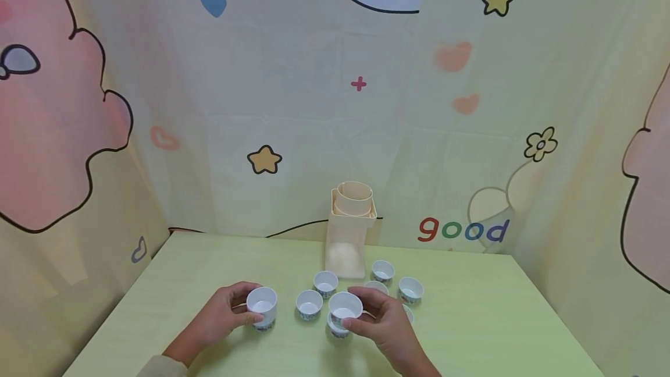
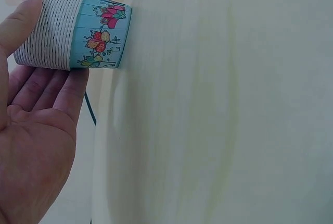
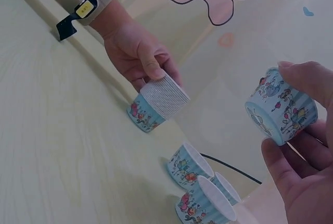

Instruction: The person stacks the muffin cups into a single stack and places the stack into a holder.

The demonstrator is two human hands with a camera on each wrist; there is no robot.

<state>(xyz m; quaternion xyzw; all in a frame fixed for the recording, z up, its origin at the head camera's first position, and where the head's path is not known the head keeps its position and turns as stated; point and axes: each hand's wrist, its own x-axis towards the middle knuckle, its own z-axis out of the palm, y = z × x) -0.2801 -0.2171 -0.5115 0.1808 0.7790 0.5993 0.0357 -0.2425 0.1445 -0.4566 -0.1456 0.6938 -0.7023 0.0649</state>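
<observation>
My left hand (image 1: 217,317) holds a stack of nested paper cups (image 1: 263,302), thumb on one side and fingers on the other. In the left wrist view, the stack (image 2: 57,28) shows many white rims and a blue, flower-printed lowest cup. My right hand (image 1: 389,327) pinches a single blue printed paper cup (image 3: 283,107), raised off the table. Just below it in the head view is another paper cup (image 1: 338,330), partly covered. Left of that stand two paper cups, the nearer one (image 1: 309,306) upright. Further paper cups stand behind my right hand, one of them (image 1: 410,291) fully visible.
A cream plastic stand (image 1: 345,243) with a round tube on top stands at the back of the pale green table (image 1: 460,330). Behind it hangs a printed cloth (image 1: 314,103), with more cloth along both sides.
</observation>
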